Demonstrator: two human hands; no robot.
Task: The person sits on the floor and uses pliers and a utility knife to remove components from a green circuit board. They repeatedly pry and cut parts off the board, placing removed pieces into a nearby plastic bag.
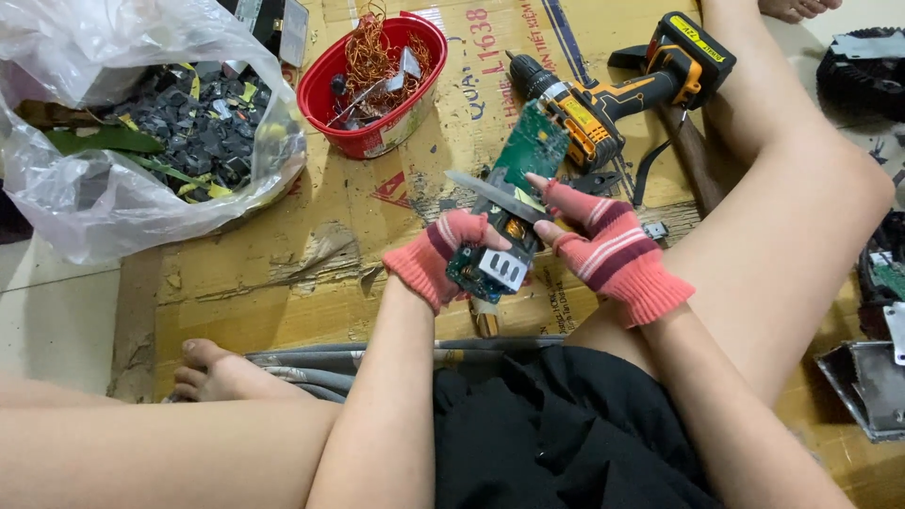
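Note:
Both my hands wear pink striped fingerless gloves. My left hand point(446, 253) grips the near end of a green circuit board point(531, 149) that carries a white part and a copper coil. A flat grey metal blade point(492, 194) lies across the board. My right hand point(596, 238) holds the board's right edge, thumb and fingers pressed near the blade. The board tilts away from me above the cardboard.
A red bowl point(342, 121) of copper wire and metal scraps sits at the back. A clear plastic bag point(85, 193) of dark parts lies to the left. A yellow and black cordless drill point(617, 90) lies behind the board. Metal parts point(867, 382) sit at the right edge.

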